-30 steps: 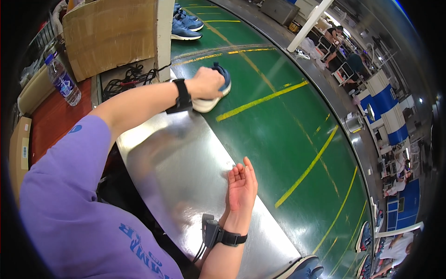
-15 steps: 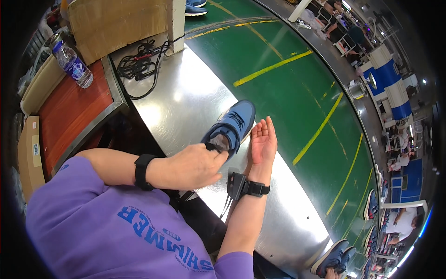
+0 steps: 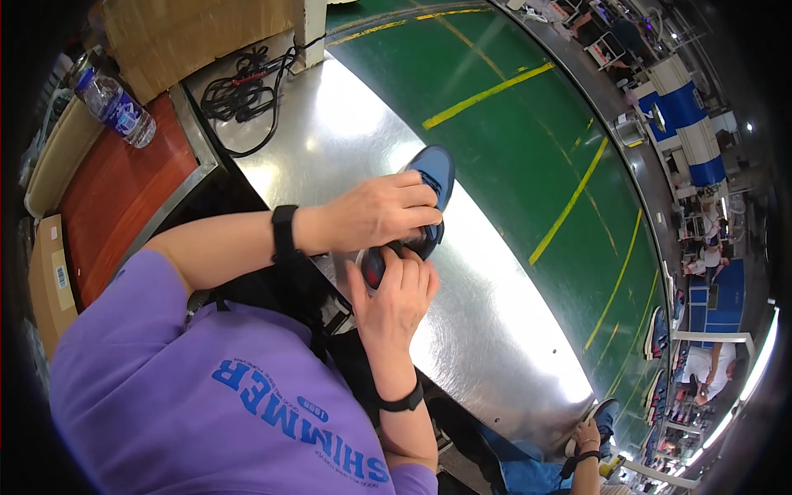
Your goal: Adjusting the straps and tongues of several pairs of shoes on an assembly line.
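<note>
Plainly, most of the lettering is on the person's purple shirt point(image 3: 181, 404): large blue capitals slant across its front, with smaller lines of print around them and a small blue oval badge. On the red-brown desk point(image 3: 115, 206), near its upper corner, is a clear plastic bottle point(image 3: 117, 111) with a dark blue cap and a purple wrap-around label carrying pale print; I cannot tell how much it holds. Along the desk's left edge, a narrow cardboard box point(image 3: 51, 289) bears a pale barcode sticker point(image 3: 61, 276), too small to read, and its inside is hidden.

The blue shoe point(image 3: 440, 169) lies on the metal bench top point(image 3: 483, 318), its toe at the long edge beside the green belt point(image 3: 495, 177) and its heel toward the person. The left hand point(image 3: 379, 210) lies over the middle of the shoe, fingers bent and close together at the lacing; whether they pinch anything I cannot tell. The right hand point(image 3: 394, 297) holds the heel, thumb on one side and fingers bent over at the opening, a small red mark showing between them. Each wrist wears a black band.

A black cable point(image 3: 243, 99) lies coiled at the bench top's upper end. By its lower right corner, a co-worker's hand point(image 3: 587, 436) touches another blue shoe point(image 3: 606, 415).
</note>
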`<act>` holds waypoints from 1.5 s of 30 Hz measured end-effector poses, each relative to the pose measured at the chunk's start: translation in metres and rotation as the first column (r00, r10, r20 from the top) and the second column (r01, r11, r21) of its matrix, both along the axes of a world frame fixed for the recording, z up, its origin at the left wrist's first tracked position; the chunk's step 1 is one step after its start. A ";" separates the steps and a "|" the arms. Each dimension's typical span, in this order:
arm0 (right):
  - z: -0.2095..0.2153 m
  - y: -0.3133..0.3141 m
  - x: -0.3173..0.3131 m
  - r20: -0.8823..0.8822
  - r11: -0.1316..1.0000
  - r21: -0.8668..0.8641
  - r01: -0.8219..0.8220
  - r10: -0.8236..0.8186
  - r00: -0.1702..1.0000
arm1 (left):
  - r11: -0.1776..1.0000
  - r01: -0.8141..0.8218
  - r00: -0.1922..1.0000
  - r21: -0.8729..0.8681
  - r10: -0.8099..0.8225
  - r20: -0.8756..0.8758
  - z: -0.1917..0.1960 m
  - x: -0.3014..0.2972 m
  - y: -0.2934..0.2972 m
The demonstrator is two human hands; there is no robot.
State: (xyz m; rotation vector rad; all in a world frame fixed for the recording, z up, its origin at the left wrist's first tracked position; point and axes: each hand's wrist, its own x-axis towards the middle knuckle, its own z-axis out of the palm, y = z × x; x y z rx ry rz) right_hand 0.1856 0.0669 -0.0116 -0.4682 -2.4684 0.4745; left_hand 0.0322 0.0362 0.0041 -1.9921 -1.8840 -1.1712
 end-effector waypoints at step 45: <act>0.040 0.061 -0.001 -0.098 -0.484 -0.840 -0.245 -0.309 0.946 | 0.933 0.115 0.919 -0.341 0.031 0.394 -0.013 0.004 -0.058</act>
